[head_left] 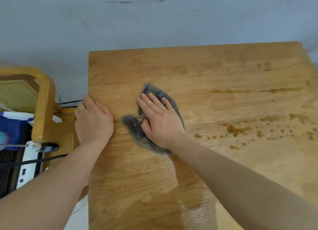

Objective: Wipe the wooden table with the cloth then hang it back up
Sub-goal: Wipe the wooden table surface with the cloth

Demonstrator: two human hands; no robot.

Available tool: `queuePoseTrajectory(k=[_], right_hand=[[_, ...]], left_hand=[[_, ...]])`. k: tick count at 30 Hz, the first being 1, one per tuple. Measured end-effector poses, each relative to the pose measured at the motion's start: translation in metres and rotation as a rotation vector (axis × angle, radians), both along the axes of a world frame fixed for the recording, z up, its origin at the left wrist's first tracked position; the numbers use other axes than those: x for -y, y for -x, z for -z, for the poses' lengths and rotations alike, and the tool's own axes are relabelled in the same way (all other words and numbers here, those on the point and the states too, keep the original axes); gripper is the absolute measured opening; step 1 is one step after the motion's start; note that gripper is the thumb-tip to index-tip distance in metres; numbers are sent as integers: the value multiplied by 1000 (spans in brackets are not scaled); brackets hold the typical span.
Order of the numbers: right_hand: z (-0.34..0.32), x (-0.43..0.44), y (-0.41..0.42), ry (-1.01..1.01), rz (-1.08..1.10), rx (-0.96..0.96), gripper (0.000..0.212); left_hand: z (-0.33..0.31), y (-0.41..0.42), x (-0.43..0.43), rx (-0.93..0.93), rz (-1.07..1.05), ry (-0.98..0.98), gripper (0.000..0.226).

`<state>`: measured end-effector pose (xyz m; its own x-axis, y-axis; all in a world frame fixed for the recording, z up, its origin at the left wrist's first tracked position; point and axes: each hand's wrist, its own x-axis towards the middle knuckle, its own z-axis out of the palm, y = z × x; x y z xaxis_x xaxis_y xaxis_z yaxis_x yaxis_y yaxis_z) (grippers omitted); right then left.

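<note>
- Head view, looking down on a wooden table (197, 71) set against a pale grey-blue wall (154, 18).
- Right hand (159, 119) pressed flat, fingers spread, on a grey cloth (133, 129) lying crumpled left of the table's middle; cloth edges showing beyond the fingertips and beside the thumb.
- Left hand (93, 119) lying palm down at the table's left edge, fingers loosely extended, holding nothing, just beside the cloth but apart from it.
- Both forearms bare, reaching in from the bottom of the view.
- Amber droplets and streaks of spilled liquid (239, 130) to the right of the cloth, well apart from it.
- Damp sheen on the wood near the bottom edge.
- Wooden chair (43, 99) with a woven cane seat to the left of the table.
- White power strip (28, 169) and black cables below the chair.
</note>
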<state>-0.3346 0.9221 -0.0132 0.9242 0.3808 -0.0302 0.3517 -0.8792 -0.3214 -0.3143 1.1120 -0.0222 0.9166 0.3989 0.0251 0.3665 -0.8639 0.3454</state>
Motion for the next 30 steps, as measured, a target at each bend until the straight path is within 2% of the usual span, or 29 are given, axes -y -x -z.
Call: queuePoseTrajectory(k=[2, 5, 7, 9, 13, 15, 17, 19, 21, 26, 28, 30], right_hand=[[0, 21, -15, 3, -61, -3, 57], [-1, 48, -47, 20, 280, -17, 58], [0, 37, -40, 20, 369, -27, 59], [1, 16, -1, 17, 262, -13, 60], [-1, 9, 95, 3, -90, -34, 63], [-1, 27, 94, 30, -236, -59, 61], [-2, 37, 58, 43, -173, -29, 60], [-5, 36, 20, 23, 89, -7, 59], [-4, 26, 22, 17, 246, -21, 60], [-4, 30, 139, -27, -23, -31, 58], [-3, 39, 121, -35, -62, -39, 58], [-4, 31, 77, -8, 77, -17, 59]], left_hand=[[0, 0, 0, 8, 15, -25, 43], [-3, 11, -1, -12, 87, -57, 47], [-5, 31, 2, -30, 149, -71, 51], [-7, 60, 11, -51, 212, -75, 53], [-6, 122, 38, -108, 384, -67, 55], [-4, 138, 44, -128, 441, -71, 59], [-2, 135, 43, -134, 429, -77, 61], [-2, 131, 43, -148, 409, -89, 61], [-2, 132, 45, -149, 413, -88, 61], [-4, 138, 44, -126, 406, -78, 59], [-6, 133, 45, -124, 406, -82, 57], [-7, 131, 47, -129, 411, -93, 57]])
